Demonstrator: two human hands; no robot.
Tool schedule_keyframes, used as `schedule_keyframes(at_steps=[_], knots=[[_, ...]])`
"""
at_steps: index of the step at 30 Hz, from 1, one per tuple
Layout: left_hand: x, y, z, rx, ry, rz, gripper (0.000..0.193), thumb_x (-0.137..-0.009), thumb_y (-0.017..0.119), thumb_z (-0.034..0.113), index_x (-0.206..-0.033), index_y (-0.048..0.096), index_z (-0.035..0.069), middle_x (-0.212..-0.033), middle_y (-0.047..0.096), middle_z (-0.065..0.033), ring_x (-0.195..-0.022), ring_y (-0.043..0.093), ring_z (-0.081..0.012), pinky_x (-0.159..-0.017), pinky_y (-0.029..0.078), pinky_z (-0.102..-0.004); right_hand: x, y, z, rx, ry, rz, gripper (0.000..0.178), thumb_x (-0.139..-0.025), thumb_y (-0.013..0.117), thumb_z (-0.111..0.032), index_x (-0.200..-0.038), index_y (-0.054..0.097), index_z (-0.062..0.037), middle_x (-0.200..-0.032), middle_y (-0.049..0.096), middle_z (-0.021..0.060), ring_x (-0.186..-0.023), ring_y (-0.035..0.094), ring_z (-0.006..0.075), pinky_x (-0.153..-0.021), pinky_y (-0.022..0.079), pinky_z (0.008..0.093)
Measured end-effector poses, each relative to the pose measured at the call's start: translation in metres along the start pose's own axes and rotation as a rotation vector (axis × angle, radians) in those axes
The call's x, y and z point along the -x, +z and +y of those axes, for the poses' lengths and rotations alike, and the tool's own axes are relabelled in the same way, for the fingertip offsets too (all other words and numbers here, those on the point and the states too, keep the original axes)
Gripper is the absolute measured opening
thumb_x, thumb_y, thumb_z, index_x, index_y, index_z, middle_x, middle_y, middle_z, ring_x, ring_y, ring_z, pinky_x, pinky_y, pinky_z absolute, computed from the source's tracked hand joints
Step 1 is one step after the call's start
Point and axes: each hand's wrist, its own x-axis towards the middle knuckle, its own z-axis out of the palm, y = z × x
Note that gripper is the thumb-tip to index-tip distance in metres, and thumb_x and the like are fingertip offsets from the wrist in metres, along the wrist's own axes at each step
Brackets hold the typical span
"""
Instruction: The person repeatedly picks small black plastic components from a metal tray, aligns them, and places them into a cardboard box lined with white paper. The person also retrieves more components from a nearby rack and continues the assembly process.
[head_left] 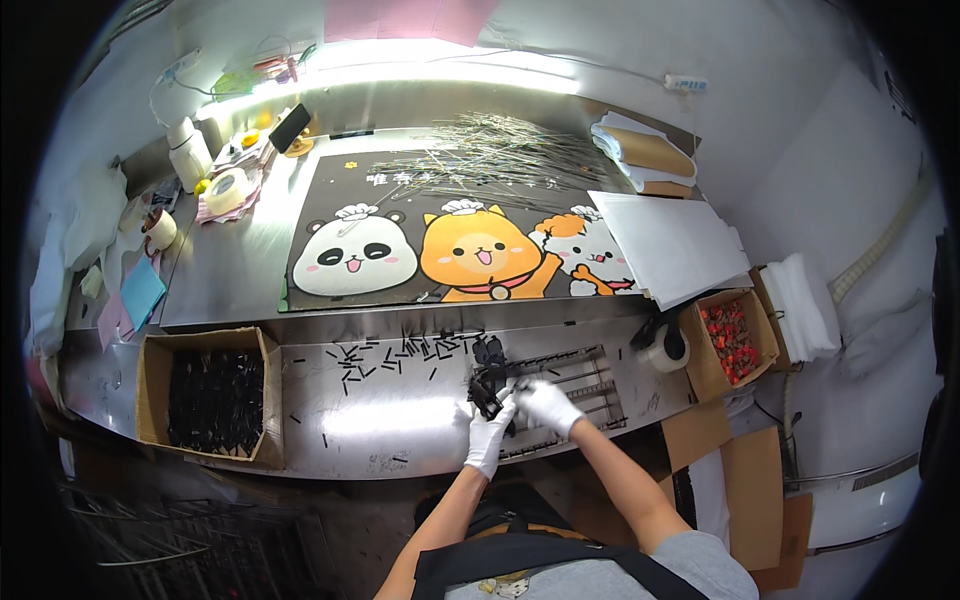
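My left hand [489, 432], in a white glove, is closed round a cluster of small black parts [484, 398]; their exact kind is too small to tell. Just to its right, my right hand [549, 405], also gloved, has its fingers drawn together close to the cluster. Whatever its fingertips hold is hidden. Both hands are over the left side of a metal rack with rods [597, 390] lying on the steel bench. More dark pieces [488, 352] sit just beyond the left hand.
Short black pieces [418, 346] lie scattered on the steel bench. A cardboard box of black parts [272, 400] stands left, a box of red parts [768, 345] right, beside a tape roll [662, 356]. Behind, thin metal wires [500, 150] and white sheets [670, 245] cover a cartoon mat [430, 240].
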Motion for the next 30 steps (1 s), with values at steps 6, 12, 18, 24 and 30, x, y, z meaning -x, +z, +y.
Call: schedule_keyframes(at_steps=[6,12,18,24,30], knots=[[0.018,-0.01,0.023,0.342,-0.077,0.073,0.013,-0.087,0.075,0.005,-0.099,0.069,0.005,-0.094,0.067,-0.0025,-0.077,0.065,-0.0119,-0.072,0.054,-0.0274,0.037,0.003,-0.03,0.645,-0.29,-0.289,0.069,-0.084,0.061,-0.057,-0.127,0.062,-0.0039,-0.118,0.069,0.0224,-0.108,0.067,0.0366,-0.091,0.054,0.0426],[-0.006,-0.051,0.0,-0.245,0.011,0.32,0.016,-0.085,0.079,0.015,-0.084,0.065,0.007,-0.069,0.062,0.0013,-0.059,0.055,-0.008,-0.056,0.046,-0.0264,-0.037,-0.016,-0.01,-0.163,-0.006,-0.054,0.049,-0.092,0.069,-0.036,-0.122,0.063,0.0012,-0.11,0.071,0.0107,-0.096,0.07,0.018,-0.076,0.057,0.0311],[-0.041,-0.06,-0.06,-0.411,0.119,0.32,0.021,-0.079,0.082,0.014,-0.086,0.064,0.006,-0.075,0.064,-0.0003,-0.064,0.056,-0.011,-0.06,0.048,-0.0298,-0.09,0.037,-0.011,-0.64,0.31,-0.22,0.019,-0.094,0.06,-0.022,-0.083,0.065,-0.0082,-0.071,0.065,0.0028,-0.055,0.058,0.0139,-0.047,0.044,0.0265],[-0.043,-0.069,-0.057,-0.519,0.005,0.253,0.023,-0.08,0.081,0.014,-0.091,0.064,0.004,-0.079,0.064,-0.0008,-0.068,0.058,-0.0126,-0.064,0.05,-0.03,-0.087,0.032,-0.024,0.831,0.001,0.236,0.031,-0.087,0.052,-0.021,-0.099,0.079,-0.0115,-0.101,0.075,0.018,-0.098,0.073,0.0337,-0.079,0.057,0.0454],[-0.048,-0.071,-0.059,-0.587,0.04,0.302,0.033,-0.078,0.084,0.019,-0.097,0.065,0.0,-0.083,0.068,-0.0036,-0.074,0.062,-0.0152,-0.072,0.053,-0.0308,-0.053,0.019,-0.022,-0.493,0.258,-0.197,0.023,-0.094,0.056,-0.022,-0.083,0.063,-0.0033,-0.071,0.066,0.0076,-0.055,0.059,0.0133,-0.051,0.049,0.027]])
